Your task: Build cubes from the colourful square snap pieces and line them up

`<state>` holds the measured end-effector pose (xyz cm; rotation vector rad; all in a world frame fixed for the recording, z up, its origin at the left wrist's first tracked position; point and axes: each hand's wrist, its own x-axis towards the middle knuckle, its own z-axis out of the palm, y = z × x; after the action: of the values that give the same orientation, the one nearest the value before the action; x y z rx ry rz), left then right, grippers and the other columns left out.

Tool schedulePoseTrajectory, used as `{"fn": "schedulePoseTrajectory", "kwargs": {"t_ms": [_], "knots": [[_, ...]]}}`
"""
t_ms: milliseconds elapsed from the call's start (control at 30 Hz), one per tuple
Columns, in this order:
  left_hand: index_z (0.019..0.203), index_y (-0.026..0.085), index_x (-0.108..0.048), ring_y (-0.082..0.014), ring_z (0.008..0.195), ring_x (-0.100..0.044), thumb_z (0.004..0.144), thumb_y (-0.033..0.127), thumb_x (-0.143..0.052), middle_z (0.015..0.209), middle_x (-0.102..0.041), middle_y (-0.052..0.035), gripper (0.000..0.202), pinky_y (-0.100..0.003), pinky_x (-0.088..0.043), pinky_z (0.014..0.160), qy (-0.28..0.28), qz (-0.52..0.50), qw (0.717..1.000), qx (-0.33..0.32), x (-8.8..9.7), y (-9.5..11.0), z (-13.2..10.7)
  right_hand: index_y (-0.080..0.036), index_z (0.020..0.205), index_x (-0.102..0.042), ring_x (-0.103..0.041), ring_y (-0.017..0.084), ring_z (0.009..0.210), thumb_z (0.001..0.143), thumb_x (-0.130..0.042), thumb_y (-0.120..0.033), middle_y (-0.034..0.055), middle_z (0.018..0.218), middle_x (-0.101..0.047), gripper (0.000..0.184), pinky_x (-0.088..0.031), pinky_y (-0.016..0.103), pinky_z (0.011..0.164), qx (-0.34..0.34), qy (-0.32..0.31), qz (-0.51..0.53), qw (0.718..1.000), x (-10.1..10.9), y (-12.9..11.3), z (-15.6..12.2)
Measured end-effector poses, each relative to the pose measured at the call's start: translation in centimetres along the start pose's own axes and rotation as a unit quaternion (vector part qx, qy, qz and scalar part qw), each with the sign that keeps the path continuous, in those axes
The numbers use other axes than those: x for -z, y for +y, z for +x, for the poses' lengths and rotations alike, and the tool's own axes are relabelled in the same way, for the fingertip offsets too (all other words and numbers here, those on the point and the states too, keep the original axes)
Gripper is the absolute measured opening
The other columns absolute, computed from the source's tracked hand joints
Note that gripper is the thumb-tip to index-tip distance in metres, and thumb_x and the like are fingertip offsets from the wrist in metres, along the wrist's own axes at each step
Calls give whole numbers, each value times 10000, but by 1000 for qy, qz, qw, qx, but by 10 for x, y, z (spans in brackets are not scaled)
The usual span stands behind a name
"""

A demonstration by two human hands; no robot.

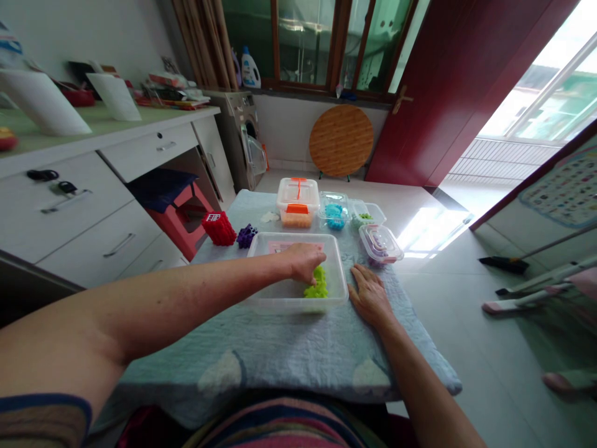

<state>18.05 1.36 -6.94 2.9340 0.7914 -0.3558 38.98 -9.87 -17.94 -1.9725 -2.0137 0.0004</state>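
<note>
My left hand (304,262) reaches into a clear plastic tray (297,305), its fingertips down at a heap of lime-green interlocking toy pieces (316,284). Whether those fingers grip any piece is hidden by the hand. A pale pink sheet (282,247) lies on the tray's floor. My right hand (369,296) rests flat on the quilted blue cloth (261,361), just right of the tray, touching nothing else and holding nothing.
Behind the tray stand a lidded box of orange pieces (297,202) and open tubs of blue (334,211) and green pieces (366,215). A lidded tub (380,244) sits to the right. A red block model (219,228) and a purple one (246,236) lie left. Drawers and a red stool (180,214) stand further left.
</note>
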Motion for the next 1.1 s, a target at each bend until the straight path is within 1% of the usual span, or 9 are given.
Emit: {"fn": "schedulePoseTrajectory", "kwargs": {"t_ms": [100, 167, 300, 433, 533, 700, 767, 933, 1100], "knots": [[1031, 176, -656, -254, 907, -652, 801, 307, -617, 1061, -693, -117, 267, -318, -484, 746, 5, -24, 999, 32, 6, -1, -6, -121, 1328, -542, -464, 274, 1328, 940, -465, -341, 149, 1424, -529, 453, -348, 440, 1117, 1, -1, 1, 1000, -1, 1, 0], [1084, 184, -634, -242, 876, -653, 841, 257, -539, 1037, -701, -110, 270, -317, -482, 739, 11, -58, 996, 66, 8, -3, -10, -132, 1328, -543, -463, 270, 1329, 938, -463, -340, 144, 1426, -528, 449, -347, 438, 1117, 3, 1, 3, 1000, -1, 2, 0], [1236, 199, -586, -223, 886, -644, 827, 255, -548, 1037, -712, -86, 414, -298, -478, 784, -23, -151, 986, 66, 1, -7, -15, -146, 1323, -549, -458, 265, 1333, 934, -462, -330, 138, 1425, -531, 439, -342, 442, 1118, 2, 3, 4, 1000, -1, 1, 0], [1389, 165, -483, -207, 873, -636, 725, 235, -627, 1005, -722, -78, 683, -283, -476, 800, -72, -193, 977, 60, -8, -5, -16, -134, 1321, -551, -457, 268, 1333, 930, -459, -320, 144, 1429, -528, 442, -341, 442, 1118, 0, -1, 1, 1000, 0, 0, 0], [1453, 159, -396, -228, 897, -645, 683, 267, -683, 1046, -719, -99, 829, -289, -483, 783, -64, -172, 980, 79, -9, 3, -17, -129, 1322, -550, -456, 269, 1333, 928, -459, -316, 147, 1431, -525, 446, -340, 441, 1117, -1, -4, 1, 1000, 1, -1, 0], [1521, 175, -243, -324, 1066, -627, 689, 307, -716, 1292, -617, -201, 966, -342, -495, 772, -35, -78, 984, 157, -3, 16, -17, -140, 1323, -549, -462, 268, 1326, 928, -458, -319, 140, 1429, -527, 444, -339, 441, 1115, -4, -1, 3, 1000, 0, 0, 0], [1506, 172, -279, -345, 1077, -625, 700, 322, -713, 1283, -620, -209, 928, -358, -497, 764, -42, -65, 985, 154, -1, 19, -16, -134, 1323, -548, -458, 271, 1329, 930, -455, -321, 142, 1430, -525, 446, -337, 439, 1117, -1, -2, 3, 1000, 0, 1, 0], [1429, 162, -416, -355, 982, -661, 741, 357, -687, 1120, -692, -212, 765, -375, -496, 722, -40, -49, 987, 147, 0, 18, -14, -123, 1329, -543, -454, 272, 1334, 931, -463, -330, 151, 1431, -521, 455, -337, 443, 1121, 0, -5, 2, 1000, 0, 1, 0], [1414, 169, -428, -343, 1019, -651, 739, 413, -696, 1154, -683, -200, 766, -378, -500, 771, -25, -56, 987, 150, -2, 15, -15, -120, 1327, -545, -457, 271, 1333, 935, -460, -332, 144, 1431, -523, 454, -334, 437, 1125, -2, -5, 1, 1000, 0, 1, 0]]}}
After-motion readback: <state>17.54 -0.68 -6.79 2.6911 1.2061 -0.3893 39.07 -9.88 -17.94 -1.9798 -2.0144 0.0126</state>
